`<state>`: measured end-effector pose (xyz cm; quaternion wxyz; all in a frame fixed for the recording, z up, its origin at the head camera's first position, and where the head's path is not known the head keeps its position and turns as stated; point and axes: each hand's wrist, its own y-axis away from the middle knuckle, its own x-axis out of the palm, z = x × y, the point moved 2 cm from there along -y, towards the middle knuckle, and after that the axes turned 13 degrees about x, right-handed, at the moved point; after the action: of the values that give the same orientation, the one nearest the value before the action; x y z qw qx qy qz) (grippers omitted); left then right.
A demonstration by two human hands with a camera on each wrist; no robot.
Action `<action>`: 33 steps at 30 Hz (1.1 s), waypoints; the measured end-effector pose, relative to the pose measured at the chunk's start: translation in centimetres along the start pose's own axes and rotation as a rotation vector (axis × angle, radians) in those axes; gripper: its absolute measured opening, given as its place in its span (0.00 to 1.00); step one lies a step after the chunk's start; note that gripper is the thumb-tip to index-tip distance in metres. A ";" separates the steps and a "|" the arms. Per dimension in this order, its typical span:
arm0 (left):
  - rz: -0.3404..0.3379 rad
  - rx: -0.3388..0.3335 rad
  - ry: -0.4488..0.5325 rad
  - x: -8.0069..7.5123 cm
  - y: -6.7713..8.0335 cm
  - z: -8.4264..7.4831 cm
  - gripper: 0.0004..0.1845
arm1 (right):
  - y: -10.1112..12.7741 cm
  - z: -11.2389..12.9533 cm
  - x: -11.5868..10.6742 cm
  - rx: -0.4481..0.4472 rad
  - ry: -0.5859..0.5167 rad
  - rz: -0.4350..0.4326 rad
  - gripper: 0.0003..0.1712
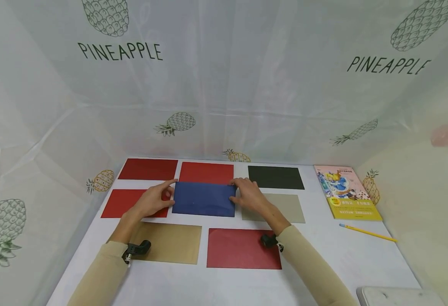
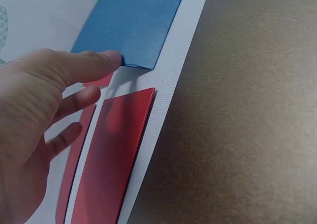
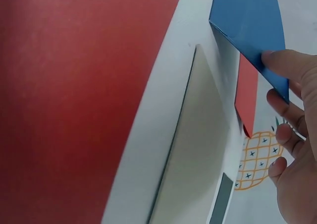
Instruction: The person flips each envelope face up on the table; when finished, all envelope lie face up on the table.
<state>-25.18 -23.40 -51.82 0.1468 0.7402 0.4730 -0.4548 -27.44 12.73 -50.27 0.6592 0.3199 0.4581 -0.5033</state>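
**Both Hands on the Blue Sheet**

The white table point(image 1: 323, 255) carries coloured sheets in rows. Nearest the person, behind both wrists, lie a red sheet point(image 1: 243, 248) and a tan sheet point(image 1: 170, 242). The blue sheet point(image 1: 204, 199) lies between the two sets of fingers, at the centre of the layout. It is folded, with the fold edge visible in the right wrist view.

The left hand point(image 1: 152, 200) holds the left edge of the blue sheet. The thumb point(image 2: 94, 64) presses on the corner; the remaining fingers are loosely bent and spread over a red folded sheet point(image 2: 116, 149) lying under that hand.

The right hand point(image 1: 248, 194) holds the right edge of the blue sheet. One fingertip point(image 3: 280, 60) lies on the raised edge, the others curl beneath it. A grey sheet point(image 1: 285, 208) lies under this hand.

Beyond the fingertips lie two more red sheets and a dark green sheet point(image 1: 275, 177). Well right of the right fingers are a picture book point(image 1: 346, 191) and a yellow pencil point(image 1: 367, 233).
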 end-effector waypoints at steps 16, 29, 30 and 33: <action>0.108 0.037 -0.173 0.3 -0.2 -0.1 0.44 | 0.7 -0.7 1.2 -0.004 0.124 0.015 0.29; 0.152 0.057 -0.227 0.5 -0.1 0.0 0.39 | 0.7 -0.7 1.5 -0.046 0.168 0.017 0.24; 0.156 0.059 -0.232 0.5 -0.1 0.0 0.38 | 0.7 -0.7 1.6 -0.047 0.172 0.019 0.24; 0.163 0.059 -0.239 0.6 0.0 0.0 0.38 | 0.7 -0.8 1.6 -0.047 0.176 0.028 0.24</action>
<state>-25.12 -23.04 -52.33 0.2166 0.7208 0.3768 -0.5400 -26.84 13.00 -52.09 0.6306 0.3538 0.5213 -0.4532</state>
